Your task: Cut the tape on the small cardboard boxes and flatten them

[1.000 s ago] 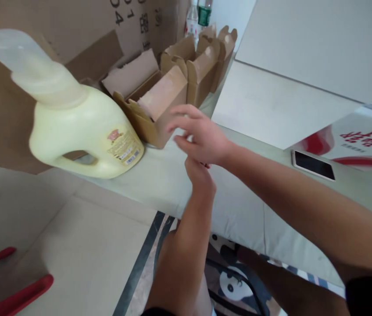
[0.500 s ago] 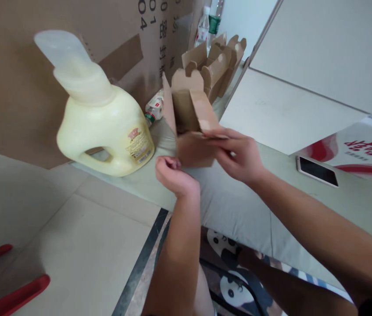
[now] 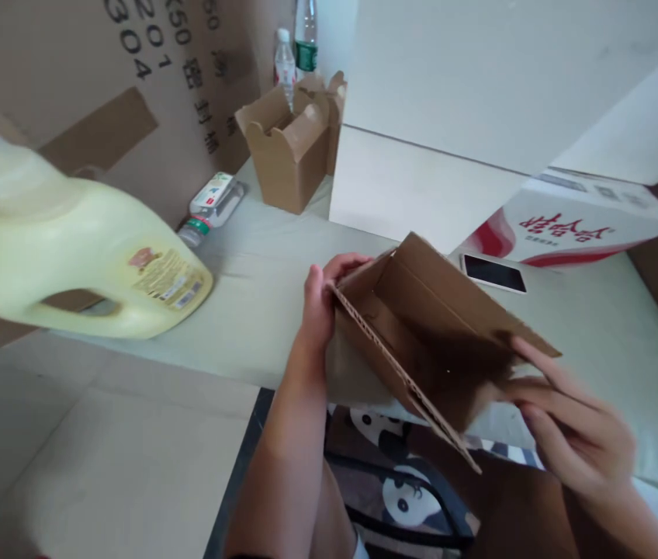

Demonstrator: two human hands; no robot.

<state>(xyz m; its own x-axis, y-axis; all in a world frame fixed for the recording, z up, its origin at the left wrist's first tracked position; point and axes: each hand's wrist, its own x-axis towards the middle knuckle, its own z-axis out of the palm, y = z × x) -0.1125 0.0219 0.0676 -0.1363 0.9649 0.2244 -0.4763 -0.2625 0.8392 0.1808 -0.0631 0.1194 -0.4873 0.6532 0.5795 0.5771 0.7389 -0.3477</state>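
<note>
An open brown cardboard box (image 3: 451, 303) is held tilted above the front edge of the pale green covered surface (image 3: 241, 326), its opening facing up toward me. Its inside looks dark, and I make out no contents. At the box's left end, my left hand (image 3: 329, 291) is closed around the wall, the thumb on the near side and the other fingers partly hidden behind. On the right end, my right hand (image 3: 576, 423) grips a flap between thumb and fingers, with the index finger stretched along the far flap.
Another open cardboard box (image 3: 282, 159) stands at the back beside upright plastic bottles (image 3: 306, 46). A small bottle (image 3: 209, 206) lies near a large yellow jug (image 3: 96, 241). To the right are a phone (image 3: 493, 273), a red-and-white carton (image 3: 573, 221) and white panels (image 3: 434, 70).
The cardboard box has come off the surface, toward me and right, and is tilted. My left hand, earlier curled beside it, now grips its end. The view has swung right.
</note>
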